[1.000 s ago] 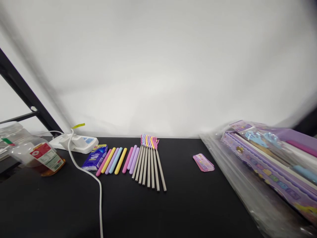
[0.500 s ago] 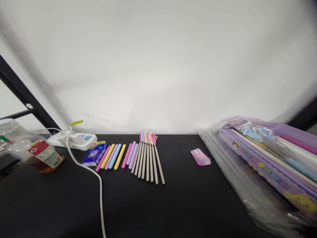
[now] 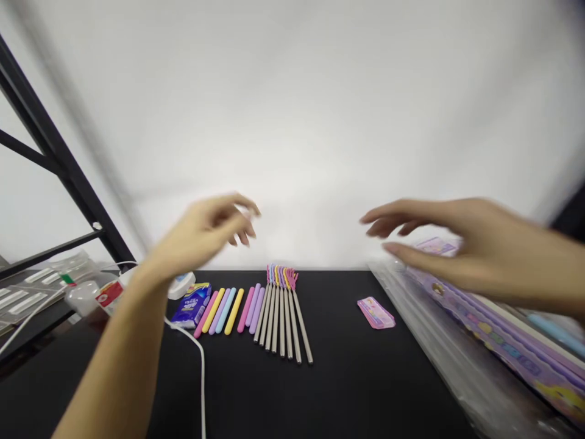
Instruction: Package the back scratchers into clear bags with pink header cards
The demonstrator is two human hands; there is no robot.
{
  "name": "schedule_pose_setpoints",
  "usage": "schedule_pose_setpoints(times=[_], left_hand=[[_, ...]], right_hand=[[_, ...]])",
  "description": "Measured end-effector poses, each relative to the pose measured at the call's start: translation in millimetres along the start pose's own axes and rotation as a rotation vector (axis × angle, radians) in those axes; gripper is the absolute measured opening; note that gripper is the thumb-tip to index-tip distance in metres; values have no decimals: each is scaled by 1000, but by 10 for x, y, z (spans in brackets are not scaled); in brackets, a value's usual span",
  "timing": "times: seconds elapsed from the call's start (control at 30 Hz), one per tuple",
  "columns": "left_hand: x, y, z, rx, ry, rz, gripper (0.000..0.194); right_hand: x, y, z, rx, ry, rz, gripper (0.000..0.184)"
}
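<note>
My left hand (image 3: 208, 228) hangs in the air above the left part of the table, fingers apart and slightly curled, holding nothing. On the other side, my right hand (image 3: 448, 238) is raised in front of the plastic bag, its thumb apart from the fingers, also holding nothing. Between and below them lie several metal rods with colourful fork-like ends (image 3: 281, 317), fanned side by side. Left of these is a row of pastel handles (image 3: 233, 310) in pink, yellow, purple and blue. A small stack of pink cards (image 3: 376, 313) rests to the right.
A blue tissue pack (image 3: 192, 306) lies beside the handles. A white cable (image 3: 202, 378) runs toward the front edge. Clear plastic bags with purple packaging (image 3: 493, 326) cover the right side. A bottle (image 3: 86, 299), partly behind my left arm, and a black frame (image 3: 68, 177) are at left.
Both my hands have come into view from the sides, raised over the table. The camera view has shifted, so the items appear lower. The rods, handles and cards keep their arrangement.
</note>
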State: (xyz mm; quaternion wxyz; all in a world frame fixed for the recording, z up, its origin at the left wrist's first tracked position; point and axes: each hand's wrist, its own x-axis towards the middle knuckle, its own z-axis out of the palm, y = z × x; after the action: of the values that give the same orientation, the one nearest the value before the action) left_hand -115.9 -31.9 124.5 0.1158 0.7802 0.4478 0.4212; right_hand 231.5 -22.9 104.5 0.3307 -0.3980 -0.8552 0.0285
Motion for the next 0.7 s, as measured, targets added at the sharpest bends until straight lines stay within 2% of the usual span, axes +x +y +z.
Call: schedule_pose_setpoints(times=[0.07, 0.1, 0.17, 0.23, 0.3, 0.37, 0.47, 0.57, 0.7], left_hand=[[52, -125, 207, 216, -199, -94, 21], [73, -202, 299, 285, -230, -101, 22], [99, -360, 440, 374, -375, -125, 22], [96, -490, 521, 439, -551, -182, 20], [77, -575, 559, 499, -684, -278, 22], [58, -624, 577, 540, -744, -385, 26], [48, -674, 600, 542, -772, -510, 32], [47, -734, 632, 526, -797, -586, 33], [39, -826, 665, 488, -808, -644, 32]], right_hand=[[148, -146, 286, 62, -195, 71, 31], [208, -172, 456, 102, -286, 132, 29], [295, -163, 813, 191, -468, 227, 21], [342, -123, 1152, 269, -612, 296, 14], [365, -95, 1442, 392, -694, 409, 12], [380, -95, 1665, 452, -725, 521, 15], [399, -119, 1876, 480, -733, 642, 24], [402, -129, 1982, 471, -705, 663, 28], [391, -110, 2022, 459, -667, 649, 28]])
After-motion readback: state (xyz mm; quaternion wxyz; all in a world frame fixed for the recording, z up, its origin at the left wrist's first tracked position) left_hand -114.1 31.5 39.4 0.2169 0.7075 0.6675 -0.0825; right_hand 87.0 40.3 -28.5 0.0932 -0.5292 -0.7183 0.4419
